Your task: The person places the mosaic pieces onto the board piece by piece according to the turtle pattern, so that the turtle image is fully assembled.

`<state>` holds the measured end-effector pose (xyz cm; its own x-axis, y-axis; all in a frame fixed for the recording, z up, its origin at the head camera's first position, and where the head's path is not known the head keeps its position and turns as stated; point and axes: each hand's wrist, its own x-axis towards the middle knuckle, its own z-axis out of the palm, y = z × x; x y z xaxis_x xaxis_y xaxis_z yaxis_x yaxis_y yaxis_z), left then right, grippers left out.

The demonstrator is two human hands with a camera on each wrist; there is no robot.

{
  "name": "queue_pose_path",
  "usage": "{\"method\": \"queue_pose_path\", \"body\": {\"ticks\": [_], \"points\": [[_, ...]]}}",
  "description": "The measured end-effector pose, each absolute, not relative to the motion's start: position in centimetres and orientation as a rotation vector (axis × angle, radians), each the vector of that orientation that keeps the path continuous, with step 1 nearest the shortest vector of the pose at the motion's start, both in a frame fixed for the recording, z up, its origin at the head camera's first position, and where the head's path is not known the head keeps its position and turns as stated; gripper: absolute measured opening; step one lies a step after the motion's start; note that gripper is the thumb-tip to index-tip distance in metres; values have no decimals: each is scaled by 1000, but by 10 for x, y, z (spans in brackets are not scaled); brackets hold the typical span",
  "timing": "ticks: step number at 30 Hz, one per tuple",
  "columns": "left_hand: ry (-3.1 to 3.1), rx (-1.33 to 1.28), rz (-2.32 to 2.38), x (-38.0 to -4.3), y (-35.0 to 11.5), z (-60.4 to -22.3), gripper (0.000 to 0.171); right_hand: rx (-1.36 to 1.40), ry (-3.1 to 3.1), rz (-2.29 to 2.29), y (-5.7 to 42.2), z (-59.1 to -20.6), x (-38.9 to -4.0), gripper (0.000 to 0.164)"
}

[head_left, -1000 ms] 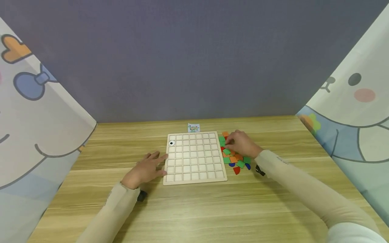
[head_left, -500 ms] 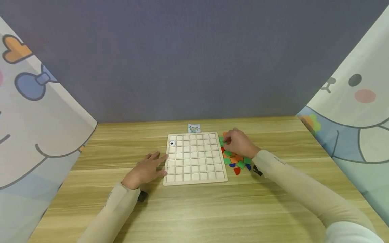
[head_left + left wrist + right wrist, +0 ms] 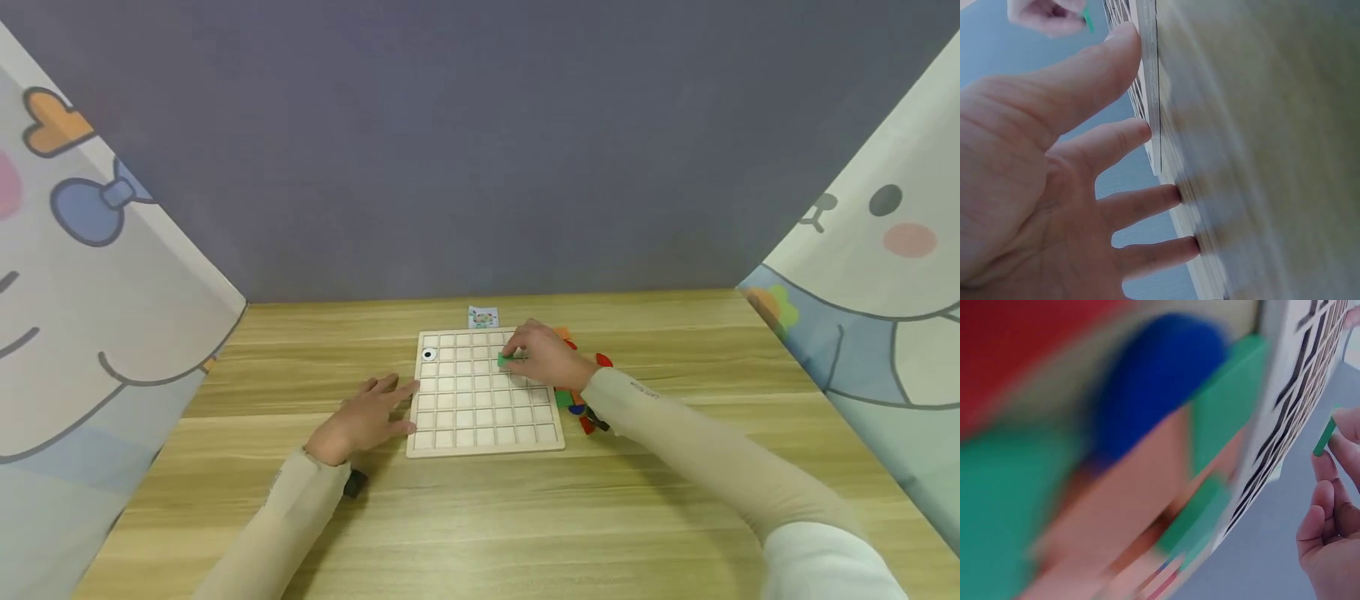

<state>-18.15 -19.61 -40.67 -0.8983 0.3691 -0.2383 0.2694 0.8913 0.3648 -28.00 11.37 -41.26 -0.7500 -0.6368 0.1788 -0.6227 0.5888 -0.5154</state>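
A green square tile (image 3: 502, 360) is pinched between the thumb and fingers of my right hand (image 3: 547, 358), above the upper right part of the wooden grid board (image 3: 483, 417). The right wrist view shows the tile (image 3: 1325, 436) held by its edges, tilted. My left hand (image 3: 363, 421) lies spread at the board's left edge. In the left wrist view its thumb and index fingertip touch that edge, and the other fingers reach the tabletop. One white tile with a black dot (image 3: 429, 355) sits in the board's left column, second row from the top.
Loose tiles lie along the board's right side, partly hidden by my right arm: green (image 3: 563, 399), orange (image 3: 562, 333), blue (image 3: 577, 409) and red (image 3: 603, 361). A small printed card (image 3: 483, 317) lies behind the board. A grey panel (image 3: 480, 167) stands at the table's back.
My right hand has lifted a green tile from the loose pile and moved left over the board. The left hand has stayed at the board's edge.
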Motion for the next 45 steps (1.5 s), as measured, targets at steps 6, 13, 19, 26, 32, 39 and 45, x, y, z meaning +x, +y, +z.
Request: {"method": "queue_pose_path", "body": {"ticks": [6, 13, 19, 26, 32, 39, 45], "points": [[2759, 492, 460, -184, -192, -406, 69, -1126, 2763, -755, 71, -416, -288, 7], [2755, 469, 437, -187, -189, -405, 70, -1161, 2714, -741, 25, -413, -287, 8], [2757, 464, 432, -188, -189, -403, 71, -1165, 2709, -639, 1, -408, -286, 11], [2744, 448, 422, -186, -187, -401, 71, -1168, 2734, -582, -8, -409, -288, 10], [2745, 428, 408, -186, -188, -401, 71, -1194, 2718, -575, -11, -412, -287, 9], [2757, 425, 404, -185, -190, -401, 70, -1219, 2726, -524, -11, -409, -280, 12], [2762, 437, 391, -184, -193, -403, 69, -1227, 2733, -558, 2, -409, -281, 17]]}}
